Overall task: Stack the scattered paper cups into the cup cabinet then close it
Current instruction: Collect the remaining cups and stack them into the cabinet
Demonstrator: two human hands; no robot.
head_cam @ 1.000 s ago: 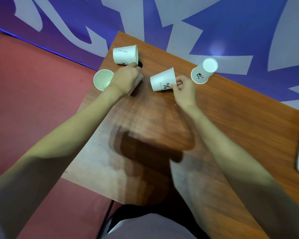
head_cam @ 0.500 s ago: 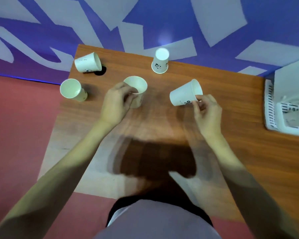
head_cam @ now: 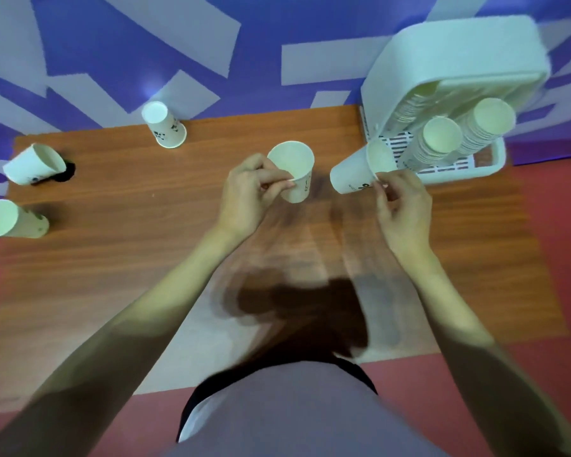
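My left hand (head_cam: 249, 192) pinches the rim of an upright white paper cup (head_cam: 295, 173) at the table's middle. My right hand (head_cam: 401, 206) pinches the rim of a second paper cup (head_cam: 356, 174), tilted with its mouth toward the white cup cabinet (head_cam: 449, 64). The cabinet stands open at the back right, lid raised, with two stacks of cups (head_cam: 442, 140) leaning in its tray. Three loose cups remain on the left: one upside down (head_cam: 164, 125) at the back, one on its side (head_cam: 33, 164) by a hole, one (head_cam: 10, 219) at the left edge.
The wooden table (head_cam: 145, 258) has a dark round hole (head_cam: 68, 168) near its back left corner. A blue and white patterned wall runs behind it. Red floor surrounds the table on both sides.
Both hands have carried their cups rightward across the table toward the cabinet, and the view has swung right so the open cabinet with its stacks now shows fully.
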